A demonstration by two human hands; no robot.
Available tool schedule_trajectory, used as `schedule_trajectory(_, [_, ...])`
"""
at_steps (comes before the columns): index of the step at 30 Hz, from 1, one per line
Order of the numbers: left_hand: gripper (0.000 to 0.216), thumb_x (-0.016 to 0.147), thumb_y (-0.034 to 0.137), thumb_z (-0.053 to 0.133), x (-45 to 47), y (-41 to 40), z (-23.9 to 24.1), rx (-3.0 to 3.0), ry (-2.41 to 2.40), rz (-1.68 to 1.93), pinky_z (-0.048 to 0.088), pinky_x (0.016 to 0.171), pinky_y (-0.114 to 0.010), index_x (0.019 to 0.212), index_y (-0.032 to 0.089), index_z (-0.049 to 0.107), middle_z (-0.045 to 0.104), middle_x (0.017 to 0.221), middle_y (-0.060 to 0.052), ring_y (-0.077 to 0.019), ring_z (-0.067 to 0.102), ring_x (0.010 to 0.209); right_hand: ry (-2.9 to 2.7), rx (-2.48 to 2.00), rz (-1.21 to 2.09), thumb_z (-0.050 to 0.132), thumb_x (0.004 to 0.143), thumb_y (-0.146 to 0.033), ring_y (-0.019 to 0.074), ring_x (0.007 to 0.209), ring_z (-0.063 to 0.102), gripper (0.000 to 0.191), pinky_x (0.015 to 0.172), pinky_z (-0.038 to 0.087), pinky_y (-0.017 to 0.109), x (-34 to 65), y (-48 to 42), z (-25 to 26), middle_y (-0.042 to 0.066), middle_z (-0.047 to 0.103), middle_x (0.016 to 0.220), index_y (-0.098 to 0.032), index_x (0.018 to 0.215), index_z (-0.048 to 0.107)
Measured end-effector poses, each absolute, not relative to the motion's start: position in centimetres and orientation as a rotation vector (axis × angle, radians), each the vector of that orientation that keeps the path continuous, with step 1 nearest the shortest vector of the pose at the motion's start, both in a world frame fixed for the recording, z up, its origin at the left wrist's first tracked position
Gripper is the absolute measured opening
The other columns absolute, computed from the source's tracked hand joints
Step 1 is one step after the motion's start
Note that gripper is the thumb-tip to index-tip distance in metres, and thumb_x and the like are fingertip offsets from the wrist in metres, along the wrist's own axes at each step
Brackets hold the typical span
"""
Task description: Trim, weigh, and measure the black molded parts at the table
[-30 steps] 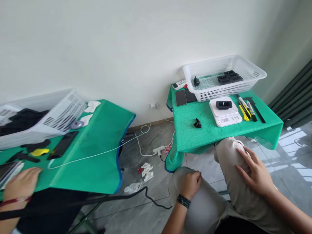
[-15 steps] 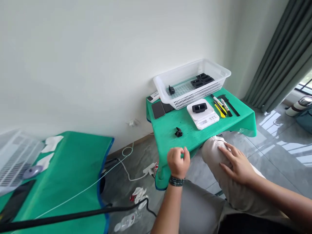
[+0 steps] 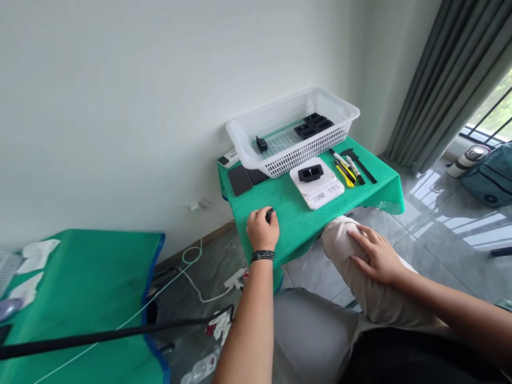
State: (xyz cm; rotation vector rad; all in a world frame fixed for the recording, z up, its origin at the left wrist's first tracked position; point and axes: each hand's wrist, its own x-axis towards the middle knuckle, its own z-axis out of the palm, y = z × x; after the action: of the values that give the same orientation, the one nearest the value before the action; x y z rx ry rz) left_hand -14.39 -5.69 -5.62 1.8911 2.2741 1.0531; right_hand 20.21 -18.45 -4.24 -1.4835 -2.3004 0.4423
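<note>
My left hand (image 3: 262, 229), with a beaded bracelet at the wrist, is at the near left part of the green-covered table (image 3: 276, 242). Its fingers are curled round a small bunch of black scraps (image 3: 269, 215), mostly hidden by the hand. My right hand (image 3: 378, 256) lies spread on my knee, holding nothing. To the right of my left hand, a white digital scale (image 3: 325, 198) carries a black rectangular part (image 3: 311, 173) with openings in it.
Behind the scale stands a white plastic basket (image 3: 280, 165) with several black parts (image 3: 314, 125). A yellow cutter (image 3: 344, 175), pens and a black caliper (image 3: 362, 166) lie to the right. A dark phone (image 3: 240, 181) lies left. A black bar (image 3: 100, 337) crosses the lower left.
My left hand has moved forward from the table's near edge and closed round the black scraps. My right hand stays on my knee. The view has shifted to the right.
</note>
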Motion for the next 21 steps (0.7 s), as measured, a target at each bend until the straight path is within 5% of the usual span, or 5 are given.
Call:
schedule_trajectory(9, [0.038, 0.093, 0.025, 0.059, -15.1, -5.6, -6.1, 1.849, 2.295, 1.247, 0.046, 0.115, -0.047, 0.129, 0.013, 0.058, 0.055, 0.134, -0.021, -0.0325, 0.054, 0.131, -2.268, -1.507, 0.488, 0.052, 0.100, -0.046, 0.0410, 0.135, 0.057, 0.063, 0.104, 0.053, 0.059, 18.3, -17.4, -2.7, 0.023, 0.051, 0.153, -0.020, 0.156, 0.045])
schedule_trajectory(21, [0.031, 0.093, 0.028, 0.058, -14.3, -5.8, -5.5, 1.886, 2.303, 1.051, 0.043, 0.116, -0.054, 0.122, 0.016, 0.060, 0.057, 0.137, -0.021, -0.0368, 0.052, 0.134, -2.304, -1.595, 0.566, 0.053, 0.098, -0.046, 0.0422, 0.140, 0.052, 0.067, 0.107, 0.050, 0.059, 17.5, -17.0, -2.7, 0.024, 0.048, 0.157, -0.016, 0.158, 0.045])
